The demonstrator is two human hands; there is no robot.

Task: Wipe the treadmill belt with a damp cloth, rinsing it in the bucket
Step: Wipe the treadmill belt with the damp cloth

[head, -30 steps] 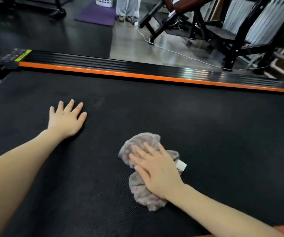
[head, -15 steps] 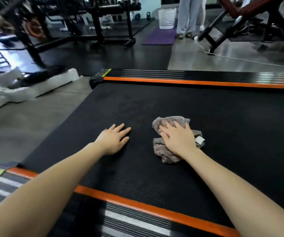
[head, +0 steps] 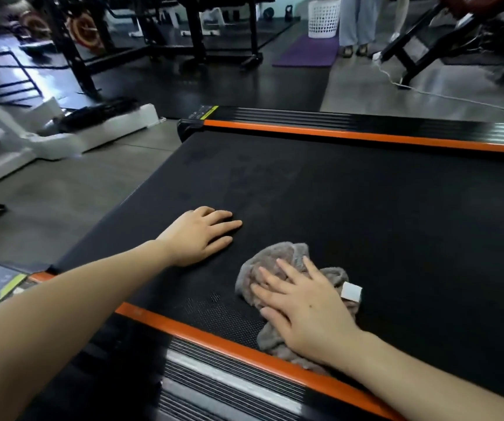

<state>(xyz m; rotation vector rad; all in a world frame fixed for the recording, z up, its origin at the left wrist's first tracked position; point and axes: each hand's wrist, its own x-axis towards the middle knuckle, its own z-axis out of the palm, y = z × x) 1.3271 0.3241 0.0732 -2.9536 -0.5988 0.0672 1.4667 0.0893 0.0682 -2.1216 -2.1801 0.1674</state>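
**Gym floor, treadmill wipe: cloth (head: 278, 256) down at the near edge of the belt (head: 366, 208)**

Gym was the usual clutter, with racks, a purple mat (head: 305, 51) and a white basket (head: 323, 18) at the back. I was standing there watching a person lean over the black belt.

Their right hand (head: 308, 305) lay flat on the bunched grey cloth, fingers straight and spread. It was pressing down with the palm, not gripping. The cloth's white tag (head: 351, 291) poked out on the right side of that hand.

The left hand (head: 202, 235) was flat too, bare palm on the belt and holding nothing. It sat just left of the cloth and a bit further out, and looked like a brace to me.

What mattered was where the cloth lay. It ran roughly along the forearm, and its near end was right at the near rail (head: 214, 332), possibly touching it. Nearly all the bare belt lay away from the person toward the far rail (head: 366, 136), and off to the right. My guess was the next stroke had to push outward with the right hand. I couldn't see any bucket from where I stood.
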